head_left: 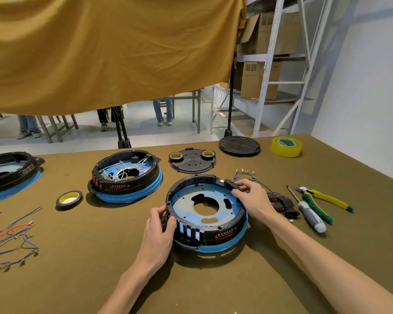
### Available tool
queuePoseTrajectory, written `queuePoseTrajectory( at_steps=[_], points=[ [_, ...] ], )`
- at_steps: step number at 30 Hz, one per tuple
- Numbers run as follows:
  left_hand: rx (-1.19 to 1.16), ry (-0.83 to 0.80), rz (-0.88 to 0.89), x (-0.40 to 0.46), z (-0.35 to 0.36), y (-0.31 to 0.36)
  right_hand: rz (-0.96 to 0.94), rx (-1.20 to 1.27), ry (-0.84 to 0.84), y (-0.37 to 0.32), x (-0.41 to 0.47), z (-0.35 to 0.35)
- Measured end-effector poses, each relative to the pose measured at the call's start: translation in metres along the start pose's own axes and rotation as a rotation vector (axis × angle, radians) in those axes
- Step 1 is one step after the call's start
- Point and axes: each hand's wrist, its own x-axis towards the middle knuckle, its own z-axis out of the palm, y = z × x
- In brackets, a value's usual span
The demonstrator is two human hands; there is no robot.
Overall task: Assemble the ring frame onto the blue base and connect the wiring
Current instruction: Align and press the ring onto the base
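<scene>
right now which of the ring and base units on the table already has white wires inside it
The middle unit, behind and left of the one both hands hold. White wires cross its blue floor, while the held unit shows a bare blue plate. The far-left unit is cut off; no wires show.

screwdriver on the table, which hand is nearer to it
Right. The right hand lies just left of the screwdriver; the left hand is beyond the ring frame.

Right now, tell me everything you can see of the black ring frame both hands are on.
The black ring frame looks like moulded plastic. It sits level on the blue base, whose plate shows through its open middle. Its near wall has vertical slots and red printed lettering; small screw holes dot the rim. No wires run inside it yet. The left hand grips its near-left edge and the right hand holds its far-right rim. It rests on the olive table.
</scene>
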Motion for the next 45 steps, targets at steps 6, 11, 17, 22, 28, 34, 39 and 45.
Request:
queuePoseTrajectory(
  at_steps=[6, 11, 17, 22, 28, 34, 39, 45],
  points=[
    [0.011, -0.011, -0.003, 0.001, -0.001, -0.004, -0.093, -0.114, -0.007, -0.003, 0.006, -0.007],
    [0.024, -0.007, 0.003, 0.002, -0.001, -0.003, -0.060, -0.218, -0.063, -0.006, 0.014, -0.006],
    [0.064, -0.024, 0.019, -0.001, 0.000, 0.000, -0.031, -0.138, -0.036, 0.000, 0.013, -0.007],
    [0.175, 0.004, 0.062, -0.001, 0.004, 0.005, -0.009, -0.112, -0.006, 0.005, 0.006, -0.009],
    [0.235, 0.020, 0.084, 0.001, 0.003, 0.005, 0.115, -0.198, -0.108, -0.005, 0.017, -0.014],
    [0.298, 0.045, 0.113, 0.001, 0.006, 0.000, -0.076, -0.418, -0.329, -0.051, 0.054, 0.013],
    [0.278, 0.093, 0.119, 0.005, 0.005, -0.003, -0.185, -0.792, -0.148, -0.049, 0.067, 0.032],
    [0.214, 0.110, 0.100, 0.007, 0.005, 0.000, -0.145, -0.731, -0.180, -0.038, 0.067, 0.016]
  ],
)
